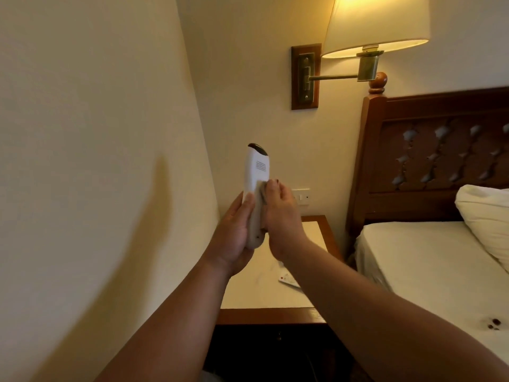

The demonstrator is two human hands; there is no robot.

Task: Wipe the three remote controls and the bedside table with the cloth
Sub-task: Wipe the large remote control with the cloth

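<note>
View from the head camera, centre of the frame. The left hand [238, 232] holds a white remote control [256, 180] upright in the air, dark tip uppermost. Its fingers are curled round the lower half of the body and the thumb lies along the left edge. The slotted face of the remote is turned toward the camera.

The right hand [281, 213], just right of the remote, has its fingers bent and closed on a grey cloth [261, 193]. It presses the cloth against the remote's middle. Only a small fold of the cloth shows between the fingertips and the white casing.

Below the hands, in the lower centre, stands the bedside table [275, 293], with a pale top framed in dark wood, set against the left wall. A second remote control [287, 279] lies flat on the top. It is partly hidden by the right forearm, so its full outline cannot be told.

Upper right: a lit lamp [374, 26] on a brass arm fixed to a wooden wall plate [305, 77]. Right of centre is a carved dark headboard [435, 155], and a white pillow [484, 221] lies at the right edge. The mattress [427, 260], under a white sheet, stands beside the table. A wall switch [301, 197] shows just behind the right hand
</note>
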